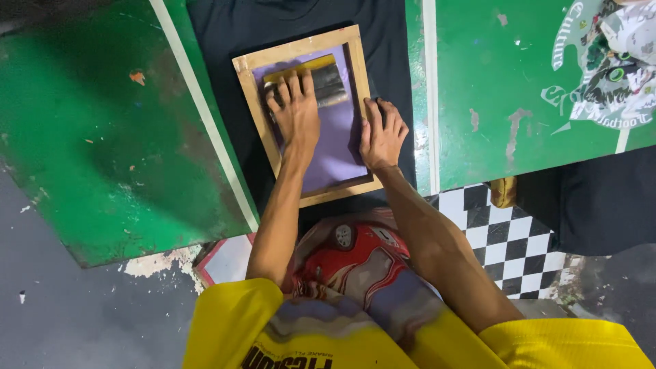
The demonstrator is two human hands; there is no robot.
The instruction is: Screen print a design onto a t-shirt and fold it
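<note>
Squeegee (321, 83): yellow-backed, ink-smeared, gripped by left hand (295, 109) inside wooden screen frame (299, 113). Right hand (381, 133), apparently open, presses frame at 3 o'clock, over black shirt (225, 41) on green counter (96, 137).

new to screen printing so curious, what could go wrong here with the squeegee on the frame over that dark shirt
Only the right hand steadies the wooden frame, at one edge; it could shift on the dark shirt and smear the print. The left hand presses the squeegee alone, so pressure may be uneven.
</note>
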